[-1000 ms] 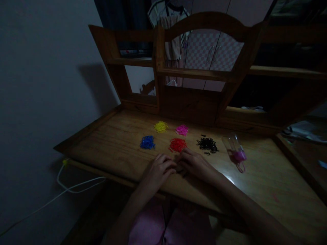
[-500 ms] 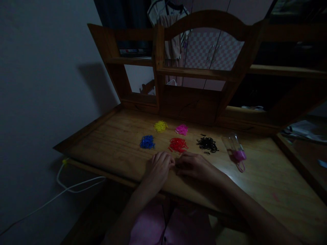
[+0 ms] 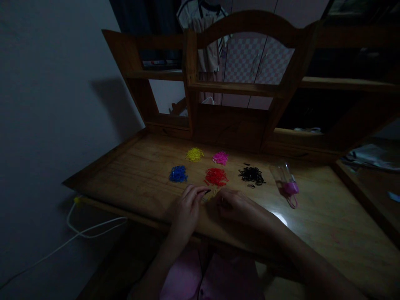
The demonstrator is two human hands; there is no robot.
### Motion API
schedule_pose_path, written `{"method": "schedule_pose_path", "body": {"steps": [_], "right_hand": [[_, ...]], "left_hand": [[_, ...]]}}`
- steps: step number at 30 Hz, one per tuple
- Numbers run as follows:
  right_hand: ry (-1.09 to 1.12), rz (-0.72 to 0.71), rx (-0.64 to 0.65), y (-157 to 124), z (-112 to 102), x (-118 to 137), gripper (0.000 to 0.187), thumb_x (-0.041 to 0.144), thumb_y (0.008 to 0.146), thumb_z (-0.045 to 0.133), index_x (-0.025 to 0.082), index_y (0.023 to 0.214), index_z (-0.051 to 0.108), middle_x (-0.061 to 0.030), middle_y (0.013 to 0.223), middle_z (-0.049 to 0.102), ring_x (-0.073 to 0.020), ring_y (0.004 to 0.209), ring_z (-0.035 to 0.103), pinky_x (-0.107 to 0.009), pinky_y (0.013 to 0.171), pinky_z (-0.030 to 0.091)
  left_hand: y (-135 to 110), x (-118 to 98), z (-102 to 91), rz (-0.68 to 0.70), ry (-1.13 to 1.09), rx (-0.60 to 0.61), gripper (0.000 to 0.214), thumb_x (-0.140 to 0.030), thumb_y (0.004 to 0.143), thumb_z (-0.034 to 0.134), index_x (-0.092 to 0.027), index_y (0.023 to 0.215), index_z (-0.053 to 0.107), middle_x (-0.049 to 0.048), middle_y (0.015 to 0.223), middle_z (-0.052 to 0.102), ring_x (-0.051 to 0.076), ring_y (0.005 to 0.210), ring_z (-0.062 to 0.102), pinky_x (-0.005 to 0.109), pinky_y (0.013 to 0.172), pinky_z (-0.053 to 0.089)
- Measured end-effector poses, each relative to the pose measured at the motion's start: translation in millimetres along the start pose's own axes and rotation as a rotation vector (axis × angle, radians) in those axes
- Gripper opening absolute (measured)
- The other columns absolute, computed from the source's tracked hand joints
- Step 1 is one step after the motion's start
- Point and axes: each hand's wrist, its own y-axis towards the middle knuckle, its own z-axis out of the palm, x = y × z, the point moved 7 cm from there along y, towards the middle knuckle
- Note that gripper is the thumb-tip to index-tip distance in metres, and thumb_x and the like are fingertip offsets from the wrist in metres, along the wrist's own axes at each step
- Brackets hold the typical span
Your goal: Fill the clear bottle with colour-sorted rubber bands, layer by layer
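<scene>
My left hand (image 3: 187, 206) is at the desk's near side, thumb and forefinger pinched on what looks like a small black rubber band (image 3: 207, 191). Just to its right my right hand (image 3: 235, 205) is closed, fingers curled under; whatever it holds is hidden. Between the hands lie a few yellowish rubber bands (image 3: 213, 194). Beyond them is a heap of red rubber bands (image 3: 216, 177), with blue rubber bands (image 3: 178, 174) to the left and black rubber bands (image 3: 251, 175) to the right. Farther back are yellow rubber bands (image 3: 194, 154) and pink rubber bands (image 3: 220, 158).
A clear container with a pink cap and loop (image 3: 291, 188) lies on the right of the wooden desk (image 3: 125, 175). A wooden shelf unit (image 3: 231, 88) rises along the back edge. A white cable (image 3: 93, 227) hangs at the left.
The hands have drawn slightly apart. The left fingertips now show a dark band, and the yellowish bands between the hands are more exposed. The view has shifted a little.
</scene>
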Motion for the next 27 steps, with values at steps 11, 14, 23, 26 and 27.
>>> {"method": "schedule_pose_path", "body": {"steps": [11, 14, 23, 26, 27], "right_hand": [[0.887, 0.178, -0.099, 7, -4, -8, 0.027, 0.030, 0.081, 0.068, 0.022, 0.106, 0.064, -0.0005, 0.079, 0.068, -0.0160, 0.070, 0.068, -0.029, 0.064, 0.056], [0.903, 0.173, -0.112, 8, -6, -8, 0.020, 0.034, 0.081, 0.069, 0.020, 0.095, 0.064, -0.0017, 0.075, 0.070, -0.0168, 0.067, 0.068, -0.031, 0.064, 0.057], [-0.163, 0.278, -0.601, -29, -129, -46, 0.018, 0.034, 0.083, 0.065, 0.020, 0.093, 0.071, -0.0058, 0.081, 0.071, -0.0184, 0.065, 0.065, -0.029, 0.059, 0.049], [-0.480, 0.381, -0.583, -35, -139, -67, 0.014, 0.029, 0.084, 0.061, 0.022, 0.089, 0.072, -0.0052, 0.082, 0.072, -0.0188, 0.065, 0.065, -0.029, 0.060, 0.044], [-0.530, 0.406, -0.553, -35, -137, -71, 0.014, 0.027, 0.084, 0.060, 0.022, 0.089, 0.072, -0.0049, 0.084, 0.073, -0.0191, 0.067, 0.065, -0.029, 0.061, 0.044]], "left_hand": [[-9, -4, 15.9, -0.190, -0.288, -0.054, 0.014, -0.032, 0.090, 0.058, -0.021, 0.096, 0.060, 0.0029, 0.098, 0.067, 0.016, 0.095, 0.064, 0.025, 0.084, 0.050], [-8, -8, 19.7, -0.186, -0.301, -0.058, 0.012, -0.032, 0.089, 0.060, -0.020, 0.093, 0.059, 0.0024, 0.094, 0.067, 0.016, 0.093, 0.065, 0.025, 0.083, 0.050], [-1, -3, 14.4, -0.015, -0.038, -0.023, 0.009, -0.026, 0.090, 0.057, -0.021, 0.094, 0.064, 0.0035, 0.099, 0.067, 0.018, 0.097, 0.063, 0.028, 0.087, 0.048], [-4, 2, 19.5, 0.029, 0.065, 0.039, 0.009, -0.024, 0.090, 0.057, -0.022, 0.093, 0.065, 0.0029, 0.097, 0.066, 0.017, 0.095, 0.062, 0.029, 0.084, 0.048], [-6, 2, 22.2, 0.040, 0.097, 0.059, 0.009, -0.025, 0.089, 0.059, -0.022, 0.095, 0.065, 0.0028, 0.097, 0.066, 0.018, 0.095, 0.062, 0.029, 0.084, 0.048]]}}
